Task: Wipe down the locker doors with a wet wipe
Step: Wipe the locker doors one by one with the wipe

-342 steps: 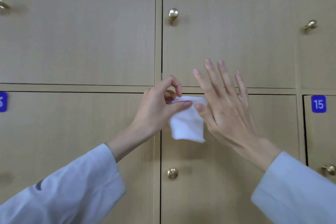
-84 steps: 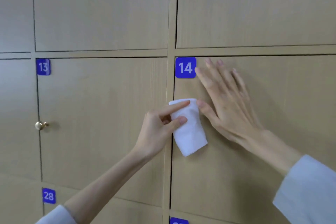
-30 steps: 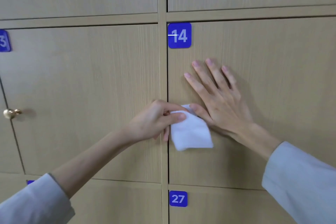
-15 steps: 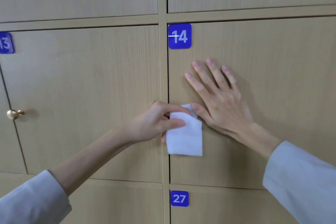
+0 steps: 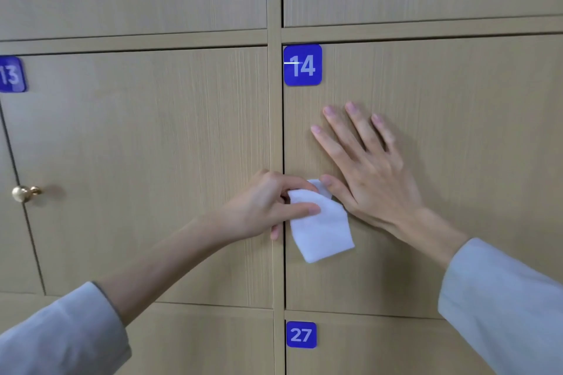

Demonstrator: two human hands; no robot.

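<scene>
Left hand (image 5: 268, 207) pinches the folded white wet wipe (image 5: 320, 228) at its top edge, thumb over the front, fingers curled. The wipe hangs against door 14 (image 5: 457, 161) by the left seam, its lower corner now swung toward 5 o'clock versus half a second ago. Right hand (image 5: 368, 167) stays flat on the door, fingers spread, thumb touching the wipe's top. Number plate 14 (image 5: 302, 65) is at 12 o'clock from the wipe, plate 27 (image 5: 301, 334) at 6.

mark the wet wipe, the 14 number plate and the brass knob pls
wet wipe (image 5: 323, 231): head view, middle of the hanging white fold.
14 number plate (image 5: 302, 65): head view, centre of the blue square.
brass knob (image 5: 20, 193): head view, on the round ball.
</scene>
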